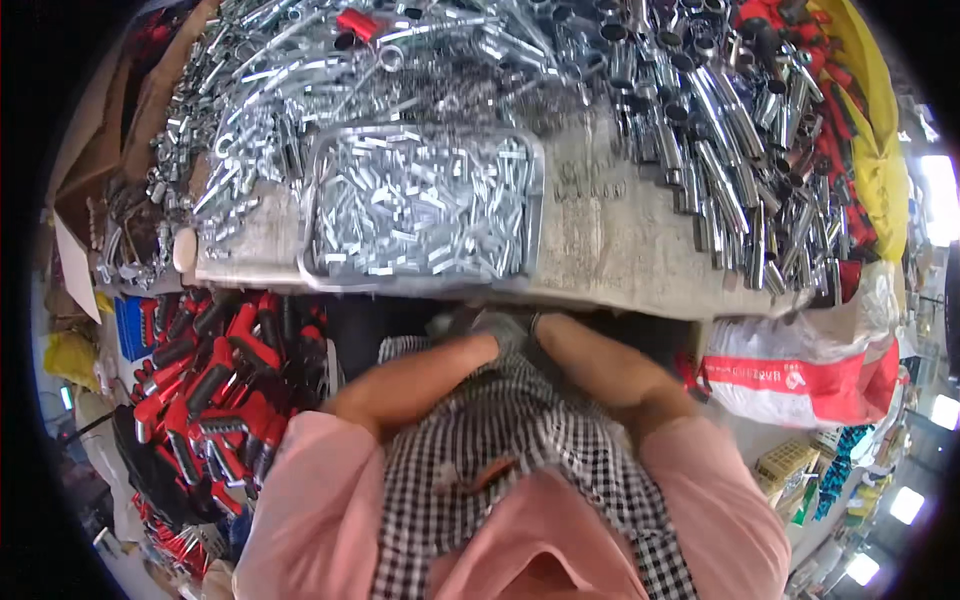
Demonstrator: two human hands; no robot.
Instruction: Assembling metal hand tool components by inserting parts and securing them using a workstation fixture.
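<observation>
Head view, looking straight down over own torso. Left hand and right hand brought together just below near edge of surface, both in grey gloves, fingers meeting over a checked black-and-white apron. Blurred; cannot tell whether either hand is clamped on anything or simply pressed to the other. Bare forearms angled inward from pink sleeves, forming a V toward the gloves.

Directly above hands, on near part of surface: shallow metal tray, rounded corners, filled with short shiny metal pieces, loosely heaped. Tray near edge overhanging or flush with surface edge; cannot tell which. Hands close to tray, not touching it.

Beyond and left of tray: large heap of chromed wrenches and bars, tangled. Right of tray: bare grey patch of surface, then dense pile of chromed sockets and tubes, some with red handles at far right. Yellow bag along right rim.

Below surface, left side: pile of red-and-black handled tools on floor, blue crate beside it. Right side: white sack with red band. Cardboard at far left.
</observation>
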